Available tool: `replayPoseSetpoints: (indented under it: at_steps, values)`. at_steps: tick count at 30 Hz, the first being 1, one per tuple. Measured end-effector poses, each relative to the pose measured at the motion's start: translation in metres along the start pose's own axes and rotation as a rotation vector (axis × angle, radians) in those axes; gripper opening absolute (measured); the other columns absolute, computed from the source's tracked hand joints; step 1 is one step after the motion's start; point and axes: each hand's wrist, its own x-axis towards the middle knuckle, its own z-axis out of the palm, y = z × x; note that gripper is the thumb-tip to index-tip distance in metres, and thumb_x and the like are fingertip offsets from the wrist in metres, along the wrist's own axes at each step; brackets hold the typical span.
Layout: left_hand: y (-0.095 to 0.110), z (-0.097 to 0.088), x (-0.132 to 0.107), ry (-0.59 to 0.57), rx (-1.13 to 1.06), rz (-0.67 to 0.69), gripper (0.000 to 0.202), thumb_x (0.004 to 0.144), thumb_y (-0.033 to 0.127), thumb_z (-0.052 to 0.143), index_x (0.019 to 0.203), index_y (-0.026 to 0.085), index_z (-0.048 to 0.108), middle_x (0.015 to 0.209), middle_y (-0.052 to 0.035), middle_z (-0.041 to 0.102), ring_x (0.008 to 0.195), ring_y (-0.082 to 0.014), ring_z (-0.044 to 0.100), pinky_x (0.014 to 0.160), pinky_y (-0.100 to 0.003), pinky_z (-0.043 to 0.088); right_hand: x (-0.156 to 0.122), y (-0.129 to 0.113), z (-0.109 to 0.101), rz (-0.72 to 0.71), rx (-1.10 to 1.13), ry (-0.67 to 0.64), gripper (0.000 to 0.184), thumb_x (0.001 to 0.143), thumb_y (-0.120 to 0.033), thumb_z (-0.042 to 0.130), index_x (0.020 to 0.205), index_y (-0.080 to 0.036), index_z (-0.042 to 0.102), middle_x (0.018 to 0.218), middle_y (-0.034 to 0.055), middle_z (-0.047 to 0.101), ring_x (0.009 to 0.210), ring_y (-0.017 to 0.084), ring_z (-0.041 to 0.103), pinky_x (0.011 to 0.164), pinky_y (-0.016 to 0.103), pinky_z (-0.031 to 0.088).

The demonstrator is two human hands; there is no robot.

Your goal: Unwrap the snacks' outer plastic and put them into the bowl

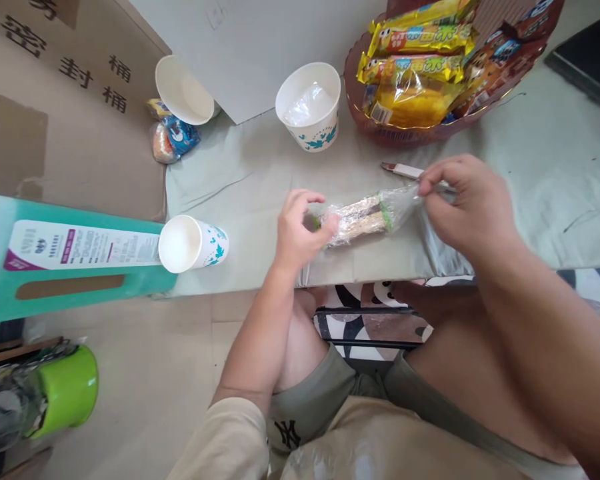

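A clear plastic bag (pixel 356 219) with tan, bar-shaped pieces and green edging lies on the cloth-covered table in front of me. What the pieces are I cannot tell. My left hand (pixel 303 230) curves around the bag's left end, thumb against its near side and index finger bent beyond it. At the other end, my right hand (pixel 463 200) pinches the gathered, loose plastic between thumb and fingers. Just beyond that pinch lies a thin white utility-knife-like tool (pixel 403 170) with a reddish-brown tip, its right end partly behind the right hand.
A paper cup (pixel 313 127) with clear plastic inside stands beyond the bag. Another cup (pixel 213 247) lies tipped at left; a third (pixel 185 90) leans behind small snack packets (pixel 174 140). A reddish basket (pixel 395 137) holds yellow snack packs. A cardboard box (pixel 95 153) borders the left.
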Motion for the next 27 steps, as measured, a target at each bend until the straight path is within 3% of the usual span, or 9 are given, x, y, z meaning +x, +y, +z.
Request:
replayPoseSetpoints:
  at_steps: [3,7,10,14,17,20,23,27]
  values:
    - [0.013,0.004,-0.004,-0.178,0.05,0.144,0.041,0.077,0.034,0.08,0.113,0.021,0.066,0.124,-0.0099,0.068,0.12,-0.0261,0.063,0.106,-0.04,0.05,-0.004,-0.001,-0.006,-0.002,-0.041,-0.005,0.023,0.081,-0.009,0.05,0.084,-0.027,0.063,0.099,0.0076,0.074,0.102,0.034,0.068,0.094,0.055,0.051]
    - [0.015,-0.003,-0.005,-0.267,-0.007,0.115,0.027,0.081,0.015,0.066,0.108,0.021,0.068,0.125,-0.0083,0.07,0.116,-0.0223,0.067,0.105,-0.037,0.052,-0.006,-0.01,0.0,-0.122,0.017,-0.038,0.02,0.087,-0.024,0.054,0.101,-0.027,0.067,0.108,0.0083,0.075,0.108,0.033,0.069,0.097,0.053,0.052]
    - [0.004,-0.013,-0.004,-0.198,-0.072,0.07,0.026,0.076,0.006,0.059,0.095,0.021,0.069,0.118,-0.0068,0.072,0.108,-0.0197,0.069,0.096,-0.034,0.055,-0.004,-0.01,0.009,-0.128,-0.023,-0.128,0.024,0.084,-0.033,0.061,0.105,-0.025,0.069,0.111,0.01,0.075,0.108,0.034,0.069,0.094,0.052,0.054]
    - [-0.013,-0.021,-0.003,-0.034,-0.212,-0.083,0.015,0.071,0.008,0.057,0.076,0.021,0.063,0.096,-0.0046,0.072,0.093,-0.0178,0.068,0.08,-0.03,0.054,-0.001,-0.008,0.012,-0.028,-0.026,-0.219,0.016,0.085,-0.029,0.06,0.095,-0.025,0.071,0.102,0.0093,0.075,0.097,0.031,0.07,0.086,0.048,0.055]
    - [-0.024,-0.026,-0.002,0.083,-0.406,-0.19,0.011,0.064,0.01,0.059,0.066,0.02,0.056,0.086,-0.0034,0.069,0.088,-0.0171,0.066,0.074,-0.028,0.051,-0.001,-0.01,0.009,0.072,0.009,-0.199,0.012,0.085,-0.031,0.062,0.089,-0.025,0.071,0.096,0.0083,0.076,0.091,0.029,0.07,0.084,0.045,0.054]
    - [-0.028,-0.032,0.001,0.208,-0.6,-0.342,0.013,0.057,0.009,0.057,0.059,0.019,0.05,0.071,-0.0007,0.06,0.071,-0.0127,0.057,0.065,-0.024,0.043,-0.001,-0.014,0.007,0.162,0.061,-0.131,0.013,0.086,-0.034,0.063,0.089,-0.025,0.071,0.092,0.0067,0.077,0.085,0.025,0.068,0.081,0.041,0.053]
    - [-0.027,-0.036,0.004,0.237,-0.734,-0.479,0.013,0.052,0.011,0.053,0.055,0.019,0.043,0.059,0.0009,0.047,0.058,-0.01,0.043,0.054,-0.023,0.031,-0.001,-0.016,0.006,0.163,0.12,-0.085,0.015,0.088,-0.038,0.061,0.088,-0.026,0.071,0.09,0.0042,0.076,0.084,0.023,0.068,0.08,0.04,0.053]
    - [-0.027,-0.036,0.004,0.188,-0.703,-0.464,0.015,0.052,0.012,0.052,0.053,0.019,0.039,0.055,0.002,0.037,0.053,-0.0096,0.033,0.052,-0.025,0.023,-0.002,-0.016,0.002,0.143,0.111,-0.042,0.015,0.091,-0.04,0.062,0.087,-0.026,0.069,0.088,0.0041,0.073,0.088,0.026,0.069,0.085,0.043,0.053]
